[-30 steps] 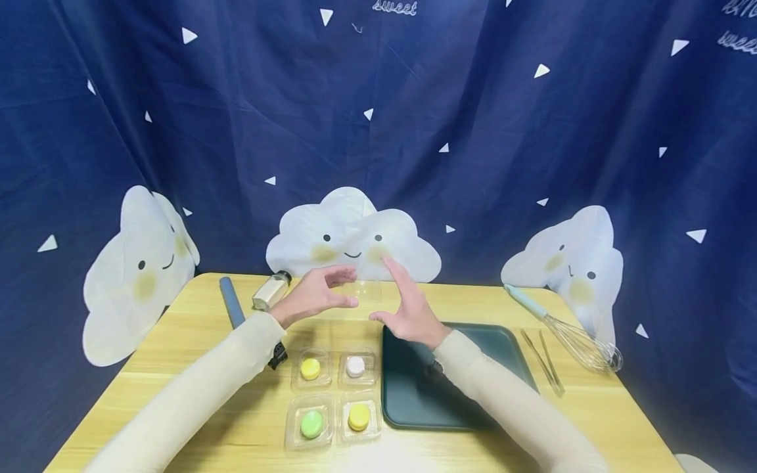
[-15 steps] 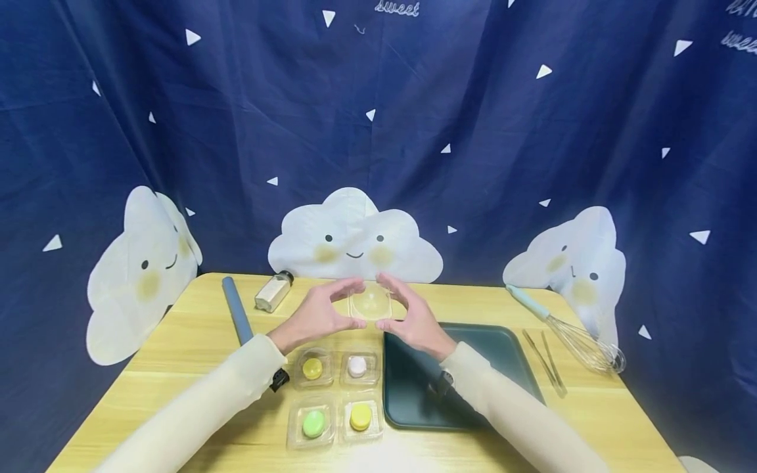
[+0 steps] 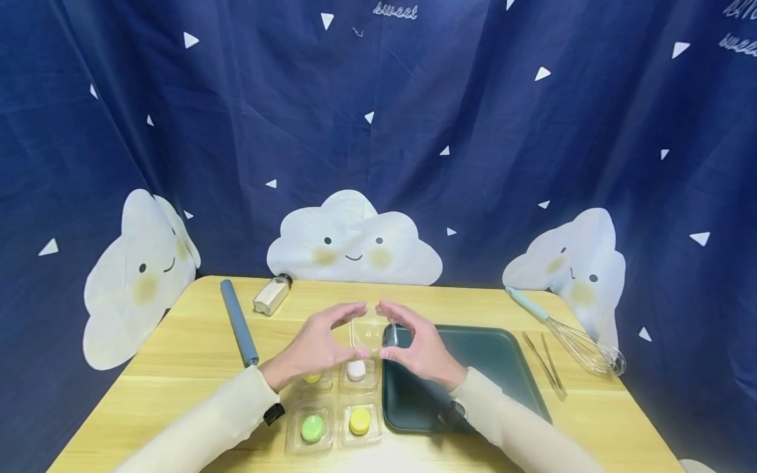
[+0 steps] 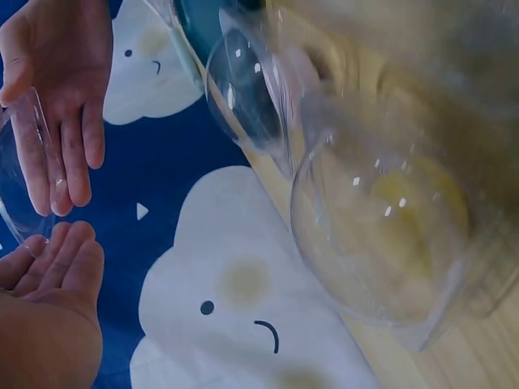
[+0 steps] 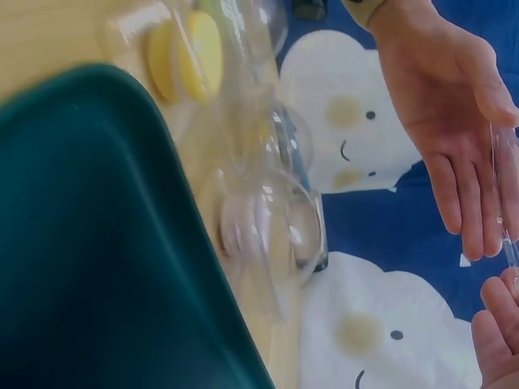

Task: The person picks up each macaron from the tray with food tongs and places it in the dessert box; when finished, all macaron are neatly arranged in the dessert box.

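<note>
Between both hands is a clear plastic dome lid (image 3: 368,334), raised over the table behind the macaron boxes. My left hand (image 3: 322,338) grips its left side, thumb on the near edge and fingers on the far one. The right hand (image 3: 420,345) holds the opposite side the same way. In front of the hands, several clear boxes each hold one macaron: a pale pink macaron (image 3: 356,370), a green macaron (image 3: 312,428), a yellow macaron (image 3: 359,421) and another yellow macaron (image 3: 311,378), partly covered by my left wrist. Clear domes (image 4: 381,235) show over the boxes in the left wrist view.
A dark green tray (image 3: 491,374) lies under the right forearm. Farther right are metal tongs (image 3: 545,364) and a whisk (image 3: 568,335). At the left are a grey-blue rod (image 3: 238,322) and a shaker jar (image 3: 273,294). A blue curtain (image 3: 378,98) hangs behind the table.
Both hands came together around the clear lid from a wider spread, then moved nearer with it and lower in the view. The left wrist now covers part of the back-left box.
</note>
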The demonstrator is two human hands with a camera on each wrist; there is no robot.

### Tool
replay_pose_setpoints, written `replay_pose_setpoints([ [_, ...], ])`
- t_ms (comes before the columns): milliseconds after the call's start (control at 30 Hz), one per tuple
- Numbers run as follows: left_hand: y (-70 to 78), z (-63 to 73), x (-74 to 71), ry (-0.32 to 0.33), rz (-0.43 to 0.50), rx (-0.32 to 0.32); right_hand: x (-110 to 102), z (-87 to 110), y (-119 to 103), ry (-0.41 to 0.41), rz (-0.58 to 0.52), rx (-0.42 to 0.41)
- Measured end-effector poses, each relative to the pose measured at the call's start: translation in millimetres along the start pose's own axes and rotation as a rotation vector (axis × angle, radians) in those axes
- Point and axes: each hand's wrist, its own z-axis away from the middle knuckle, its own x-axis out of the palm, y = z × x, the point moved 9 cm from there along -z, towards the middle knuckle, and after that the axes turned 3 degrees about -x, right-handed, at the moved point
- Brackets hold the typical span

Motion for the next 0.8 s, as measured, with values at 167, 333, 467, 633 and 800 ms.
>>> replay_pose_setpoints([
  [167,3.3,16.7,2.9,0.007,-0.108,0.0,6,12.7,-9,-0.001,0.093,-0.039],
  [333,1.6,32.2,8.2,-0.006,-0.217,0.02,18,26.4,-10,-0.009,0.147,-0.055],
  [467,-6.6,48.1,18.8,-0.079,-0.309,0.003,34,39.0,-9,-0.08,0.18,-0.043],
  [633,-11.6,65.2,29.8,-0.155,-0.378,0.018,50,51.5,-12,-0.197,0.233,-0.038],
  [800,-16.3,75.2,35.1,-0.194,-0.417,-0.011,61,58.1,-14,-0.285,0.299,-0.078],
])
